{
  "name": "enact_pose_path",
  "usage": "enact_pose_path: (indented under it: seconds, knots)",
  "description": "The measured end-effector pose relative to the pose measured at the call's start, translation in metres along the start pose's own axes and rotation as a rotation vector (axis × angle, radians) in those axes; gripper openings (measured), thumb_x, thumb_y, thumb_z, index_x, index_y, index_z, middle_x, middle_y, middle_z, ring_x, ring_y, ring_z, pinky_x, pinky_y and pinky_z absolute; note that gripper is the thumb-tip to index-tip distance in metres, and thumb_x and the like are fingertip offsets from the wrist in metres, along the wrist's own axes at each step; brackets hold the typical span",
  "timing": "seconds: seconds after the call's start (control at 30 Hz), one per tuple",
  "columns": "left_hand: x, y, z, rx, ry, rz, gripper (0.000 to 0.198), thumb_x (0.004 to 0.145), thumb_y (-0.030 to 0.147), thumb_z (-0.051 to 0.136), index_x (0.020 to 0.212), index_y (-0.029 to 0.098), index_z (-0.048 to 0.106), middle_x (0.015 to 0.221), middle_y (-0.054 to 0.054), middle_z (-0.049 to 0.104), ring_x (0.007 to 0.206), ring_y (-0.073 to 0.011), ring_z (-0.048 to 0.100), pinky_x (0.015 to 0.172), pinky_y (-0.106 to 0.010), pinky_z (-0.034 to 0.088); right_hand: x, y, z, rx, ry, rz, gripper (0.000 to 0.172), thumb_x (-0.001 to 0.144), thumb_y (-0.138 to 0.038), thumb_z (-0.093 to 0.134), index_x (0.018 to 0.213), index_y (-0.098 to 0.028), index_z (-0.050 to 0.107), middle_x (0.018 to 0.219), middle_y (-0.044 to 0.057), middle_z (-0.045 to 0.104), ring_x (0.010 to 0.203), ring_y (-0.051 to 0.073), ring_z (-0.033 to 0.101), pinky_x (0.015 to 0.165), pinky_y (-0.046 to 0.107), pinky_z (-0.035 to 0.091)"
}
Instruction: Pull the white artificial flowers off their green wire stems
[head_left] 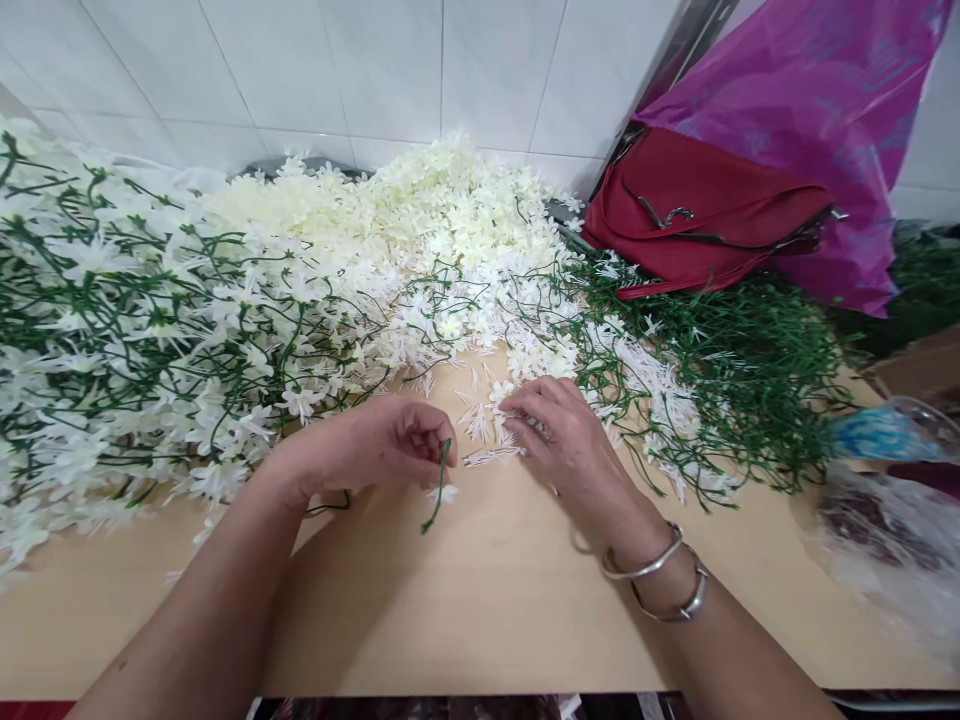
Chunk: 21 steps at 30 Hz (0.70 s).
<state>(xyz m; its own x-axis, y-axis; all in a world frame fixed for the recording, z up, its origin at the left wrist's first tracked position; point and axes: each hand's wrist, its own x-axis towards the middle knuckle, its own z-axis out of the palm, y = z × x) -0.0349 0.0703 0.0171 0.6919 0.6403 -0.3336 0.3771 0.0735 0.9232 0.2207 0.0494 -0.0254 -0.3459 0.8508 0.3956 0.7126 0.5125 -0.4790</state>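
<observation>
My left hand [379, 445] is closed in a pinch on a thin green plastic stem [441, 487] with a small white flower at its lower part. My right hand [564, 437], with two silver bangles at the wrist, rests fingers-down on a scatter of loose white stamen pieces [487, 440] on the wooden table [480, 600]; its fingertips press together on some of them. A heap of cream petals [420, 210] lies behind. Finished green stems with white flowers [127, 340] are piled at the left.
Bare green stems [750, 380] lie in a pile at the right. A red handbag [697, 215] and a purple plastic bag [817, 110] lean against the tiled wall. Clear plastic bags [892, 530] sit at the right edge.
</observation>
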Motion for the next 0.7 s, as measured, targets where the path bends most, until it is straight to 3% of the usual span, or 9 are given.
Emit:
enact_pose_path:
  seconds: [0.17,0.33,0.43,0.53,0.7]
  knots:
    - [-0.012,0.001,-0.009,0.18,0.048,-0.117,0.019,0.077,0.028,0.077,0.094,0.021,0.07,0.072,0.002,0.068,0.062,-0.013,0.058,0.052,-0.021,0.039,0.001,0.011,-0.006,-0.013,0.124,0.091,0.014,0.093,-0.008,0.065,0.09,-0.022,0.069,0.091,0.004,0.071,0.091,0.024,0.062,0.084,0.04,0.049]
    - [-0.009,0.002,-0.003,0.381,0.238,0.043,0.019,0.089,0.027,0.065,0.106,0.021,0.07,0.082,-0.001,0.065,0.069,-0.0139,0.056,0.06,-0.024,0.043,0.003,0.005,-0.011,0.012,0.323,0.017,0.012,0.096,-0.011,0.065,0.095,-0.022,0.07,0.1,0.006,0.07,0.096,0.022,0.067,0.085,0.04,0.055]
    - [0.004,0.001,0.009,0.256,0.395,0.211,0.029,0.096,0.037,0.061,0.118,0.02,0.068,0.1,-0.006,0.07,0.082,-0.0162,0.063,0.072,-0.028,0.05,0.003,-0.007,-0.011,0.035,0.373,-0.105,0.016,0.096,-0.009,0.065,0.098,-0.023,0.071,0.099,0.005,0.07,0.095,0.02,0.069,0.083,0.037,0.057]
    - [0.019,-0.001,0.025,0.012,0.422,0.28,0.04,0.099,0.045,0.06,0.128,0.019,0.065,0.11,-0.009,0.072,0.091,-0.0185,0.067,0.08,-0.032,0.053,0.001,-0.018,-0.006,0.046,0.352,-0.208,0.019,0.096,-0.006,0.064,0.102,-0.024,0.07,0.099,0.005,0.071,0.092,0.019,0.07,0.082,0.035,0.059]
    - [0.035,-0.011,0.038,-0.307,0.445,0.329,0.031,0.088,0.038,0.074,0.11,0.016,0.071,0.097,-0.006,0.075,0.083,-0.0148,0.067,0.076,-0.028,0.054,0.0,-0.02,0.0,0.119,0.278,-0.297,0.022,0.096,-0.007,0.066,0.107,-0.026,0.07,0.105,0.005,0.074,0.097,0.019,0.071,0.084,0.036,0.06]
